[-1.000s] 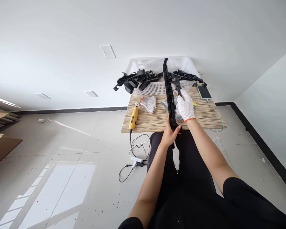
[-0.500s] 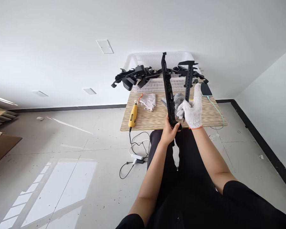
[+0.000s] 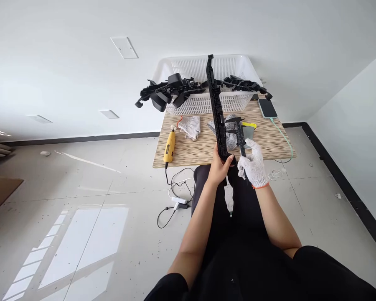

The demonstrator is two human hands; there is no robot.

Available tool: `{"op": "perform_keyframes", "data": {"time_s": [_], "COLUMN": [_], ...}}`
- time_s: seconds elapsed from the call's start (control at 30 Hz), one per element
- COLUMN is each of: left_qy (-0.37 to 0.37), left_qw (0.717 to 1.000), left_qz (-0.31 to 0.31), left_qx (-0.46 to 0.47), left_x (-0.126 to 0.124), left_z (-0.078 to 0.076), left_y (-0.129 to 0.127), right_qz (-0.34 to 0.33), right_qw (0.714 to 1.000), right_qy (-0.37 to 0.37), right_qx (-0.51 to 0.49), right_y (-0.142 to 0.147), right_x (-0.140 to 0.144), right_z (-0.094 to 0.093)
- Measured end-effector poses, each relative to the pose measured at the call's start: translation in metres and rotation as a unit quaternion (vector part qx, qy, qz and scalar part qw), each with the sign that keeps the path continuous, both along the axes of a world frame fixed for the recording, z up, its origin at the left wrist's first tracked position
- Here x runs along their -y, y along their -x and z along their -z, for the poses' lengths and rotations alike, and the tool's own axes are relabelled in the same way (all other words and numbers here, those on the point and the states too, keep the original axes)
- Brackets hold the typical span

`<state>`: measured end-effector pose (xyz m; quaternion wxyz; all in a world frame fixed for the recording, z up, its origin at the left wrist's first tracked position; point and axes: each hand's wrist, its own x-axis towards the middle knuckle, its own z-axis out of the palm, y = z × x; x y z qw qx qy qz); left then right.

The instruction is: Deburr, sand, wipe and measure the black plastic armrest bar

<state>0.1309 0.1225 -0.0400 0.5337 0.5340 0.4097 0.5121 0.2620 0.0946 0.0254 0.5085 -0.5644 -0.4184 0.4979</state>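
My bare left hand [image 3: 219,167] grips the lower end of a long black plastic part [image 3: 217,110], which stands up and leans slightly left over the table. In my right hand [image 3: 252,164], gloved in white knit with an orange cuff, is a black caliper [image 3: 240,136]. Its jaws point left, close beside the long part; whether they touch it I cannot tell. Behind both lies a grey glove [image 3: 231,140], partly hidden. A scraper with a yellow edge [image 3: 249,129] rests just past the caliper.
A white plastic basket [image 3: 203,102] at the table's back holds several black plastic parts [image 3: 175,90] jutting past its rim. On the table [image 3: 194,156] lie a yellow rotary tool [image 3: 169,146], a white glove [image 3: 190,126] and a phone [image 3: 267,108] on a cable. Cords and a power strip [image 3: 179,201] lie on the floor.
My right hand has come down and toward me with the caliper, so its jaws are now lower, next to the long part. My left hand keeps its grip. The whole view has shifted slightly.
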Motion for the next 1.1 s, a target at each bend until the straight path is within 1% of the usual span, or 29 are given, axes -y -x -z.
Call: {"op": "perform_keyframes", "data": {"time_s": [0.13, 0.2, 0.37, 0.5, 0.7, 0.9, 1.1], "left_qy": [-0.005, -0.02, -0.058, -0.051, -0.032, -0.024, -0.005], "left_qw": [1.0, 1.0, 0.997, 0.998, 0.999, 0.999, 0.999], "left_qz": [0.002, -0.003, -0.023, -0.005, 0.03, 0.026, 0.033], "left_qx": [0.0, -0.007, -0.05, -0.038, -0.006, -0.012, 0.007], "left_x": [0.0, -0.001, -0.001, 0.0, 0.002, 0.001, 0.003], "left_z": [0.001, 0.002, 0.0, -0.005, -0.005, -0.004, -0.006], "left_y": [0.0, 0.0, 0.002, 0.003, 0.004, 0.003, 0.003], "right_qz": [-0.003, -0.002, 0.035, 0.043, 0.036, 0.037, 0.023], "right_qw": [1.0, 0.999, 0.998, 0.998, 0.997, 0.996, 0.995], "right_qy": [-0.019, -0.021, -0.023, 0.004, -0.026, -0.03, -0.027], "right_qx": [0.023, 0.032, 0.043, 0.045, 0.063, 0.073, 0.098], "right_y": [0.003, 0.005, 0.01, 0.011, 0.008, 0.007, 0.003], "right_x": [0.0, -0.001, -0.004, -0.005, -0.003, -0.002, -0.002], "right_z": [0.009, 0.015, 0.026, 0.026, 0.025, 0.028, 0.022]}}
